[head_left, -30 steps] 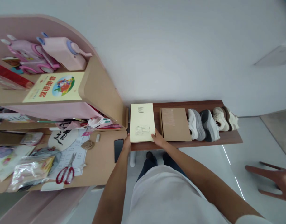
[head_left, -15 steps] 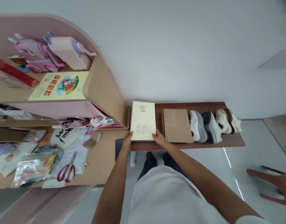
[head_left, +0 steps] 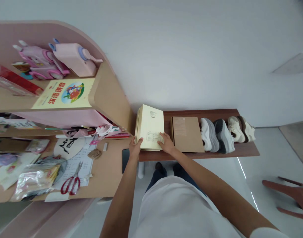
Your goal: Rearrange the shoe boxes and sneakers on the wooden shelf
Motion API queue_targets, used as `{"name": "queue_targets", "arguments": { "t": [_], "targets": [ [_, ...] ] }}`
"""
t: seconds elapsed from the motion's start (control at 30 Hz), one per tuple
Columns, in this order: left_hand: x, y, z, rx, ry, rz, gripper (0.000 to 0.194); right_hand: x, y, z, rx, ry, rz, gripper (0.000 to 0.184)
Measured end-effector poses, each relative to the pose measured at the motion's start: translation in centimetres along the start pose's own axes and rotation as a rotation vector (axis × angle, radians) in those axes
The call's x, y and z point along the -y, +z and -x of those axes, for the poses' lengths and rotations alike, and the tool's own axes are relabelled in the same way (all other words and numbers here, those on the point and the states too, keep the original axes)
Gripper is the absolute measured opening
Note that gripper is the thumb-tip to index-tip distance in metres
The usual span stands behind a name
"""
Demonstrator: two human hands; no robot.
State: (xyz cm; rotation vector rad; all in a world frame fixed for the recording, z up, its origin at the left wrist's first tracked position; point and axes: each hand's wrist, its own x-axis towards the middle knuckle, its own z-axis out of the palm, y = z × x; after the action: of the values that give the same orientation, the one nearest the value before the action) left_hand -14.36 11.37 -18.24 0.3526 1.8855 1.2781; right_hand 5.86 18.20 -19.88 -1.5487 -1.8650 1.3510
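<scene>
A pale yellow, flat box-like item (head_left: 153,124) with small black print lies at the left end of a dark brown wooden shelf (head_left: 240,150). Its left side now shows in layers; I cannot tell whether it is a box or stacked books. At its lower left corner my left hand (head_left: 135,148) grips the edge, thumb on top. My right hand (head_left: 166,144) clasps the lower right edge, thumb and fingers over the printed face. Just to the right sits a brown cardboard box (head_left: 187,134), apart from my fingers.
Further right on the shelf stand white-grey shoes (head_left: 210,135), dark-grey shoes (head_left: 224,136) and beige shoes (head_left: 237,129). On the left is a desk (head_left: 109,172) with red-handled scissors (head_left: 71,183), papers and plastic bags. A stool (head_left: 292,198) stands at lower right.
The pale yellow item has turned and tilted slightly, so more of its layered left side shows. My right hand has moved a little up onto its face; the left hand has shifted slightly left.
</scene>
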Motion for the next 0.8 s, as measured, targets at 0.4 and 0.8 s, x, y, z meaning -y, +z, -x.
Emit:
{"name": "queue_targets", "arguments": {
  "t": [0.4, 0.8],
  "targets": [
    [-3.4, 1.5, 3.9, -0.004, 0.105, -0.571, 0.096, 4.2, 0.2, 0.0, 0.081, 0.022, -0.045, 0.063],
    [-3.4, 2.3, 4.7, 0.029, 0.19, -0.429, 0.072, 5.3, -0.7, 0.8, 0.073, 0.138, -0.142, 0.094]
  ]
}}
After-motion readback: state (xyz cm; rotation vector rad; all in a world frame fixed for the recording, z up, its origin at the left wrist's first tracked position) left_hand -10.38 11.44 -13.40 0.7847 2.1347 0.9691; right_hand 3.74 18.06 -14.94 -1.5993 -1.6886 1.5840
